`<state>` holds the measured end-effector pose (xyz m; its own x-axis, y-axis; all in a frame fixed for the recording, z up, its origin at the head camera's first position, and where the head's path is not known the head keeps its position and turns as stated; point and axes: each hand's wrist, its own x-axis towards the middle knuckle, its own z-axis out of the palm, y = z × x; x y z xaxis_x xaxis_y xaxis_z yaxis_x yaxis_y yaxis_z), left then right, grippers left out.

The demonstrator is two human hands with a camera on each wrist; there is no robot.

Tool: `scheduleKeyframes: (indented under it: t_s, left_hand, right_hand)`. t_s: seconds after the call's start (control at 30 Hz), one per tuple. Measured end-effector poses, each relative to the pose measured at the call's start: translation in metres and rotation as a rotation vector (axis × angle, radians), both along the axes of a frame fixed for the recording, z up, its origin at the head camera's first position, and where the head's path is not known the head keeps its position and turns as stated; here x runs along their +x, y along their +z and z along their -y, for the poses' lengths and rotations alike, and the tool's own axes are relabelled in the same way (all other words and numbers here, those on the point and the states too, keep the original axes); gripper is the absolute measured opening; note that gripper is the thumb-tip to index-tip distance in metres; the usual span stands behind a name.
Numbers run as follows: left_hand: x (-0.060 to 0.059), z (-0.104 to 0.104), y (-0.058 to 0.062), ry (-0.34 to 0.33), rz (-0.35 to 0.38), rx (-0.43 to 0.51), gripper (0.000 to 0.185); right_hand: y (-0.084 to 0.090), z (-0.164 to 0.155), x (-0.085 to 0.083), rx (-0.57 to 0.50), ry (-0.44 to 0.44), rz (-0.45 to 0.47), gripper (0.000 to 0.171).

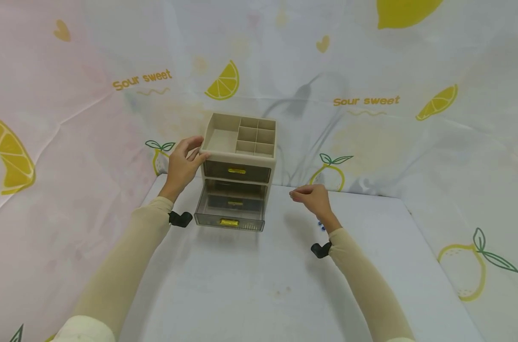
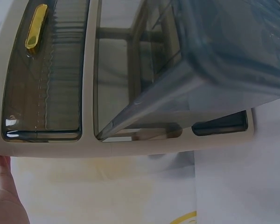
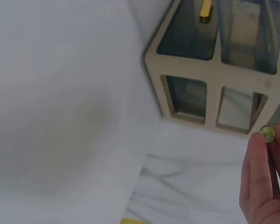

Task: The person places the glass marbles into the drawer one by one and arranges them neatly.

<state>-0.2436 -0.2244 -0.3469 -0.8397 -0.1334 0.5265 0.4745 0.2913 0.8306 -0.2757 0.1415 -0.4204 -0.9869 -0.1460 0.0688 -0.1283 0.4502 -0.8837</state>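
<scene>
A beige drawer organizer stands at the back of the table, its smoky see-through middle drawer pulled out. The top drawer is closed. My left hand holds the organizer's upper left corner, thumb on the front rim and fingers along the side wall. To the right of the organizer, my right hand is raised over the table. Between thumb and fingertips it pinches a small clear yellow-green glass marble, seen in the right wrist view. The pulled-out drawer looms large in the left wrist view.
Small blue pieces lie on the white table beneath my right wrist. The organizer's top tray has one large compartment and several small ones. A lemon-printed cloth hangs right behind the organizer.
</scene>
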Motion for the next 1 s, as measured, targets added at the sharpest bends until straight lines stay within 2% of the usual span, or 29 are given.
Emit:
scheduleKeyframes:
  t_s: [0.17,0.33,0.43,0.63,1.0]
  left_hand:
    - [-0.002,0.001,-0.002,0.002,0.003,0.003,0.050]
    - [-0.018,0.008,-0.017,-0.008,-0.001,0.039,0.052]
    - [-0.025,0.012,-0.024,-0.001,0.000,0.044,0.053]
    - [-0.026,0.013,-0.026,0.005,-0.014,0.040,0.052]
    - [-0.025,0.011,-0.024,0.001,-0.012,0.054,0.053]
  right_hand:
    - [0.012,0.016,0.007,-0.032,0.070,-0.041,0.021]
    - [0.019,0.029,0.011,-0.116,0.119,-0.062,0.022]
    - [0.023,0.037,0.015,-0.131,0.136,-0.080,0.024]
    - [0.027,0.053,0.019,-0.121,0.189,-0.102,0.026]
    - [0.023,0.081,0.027,-0.103,0.277,-0.128,0.029]
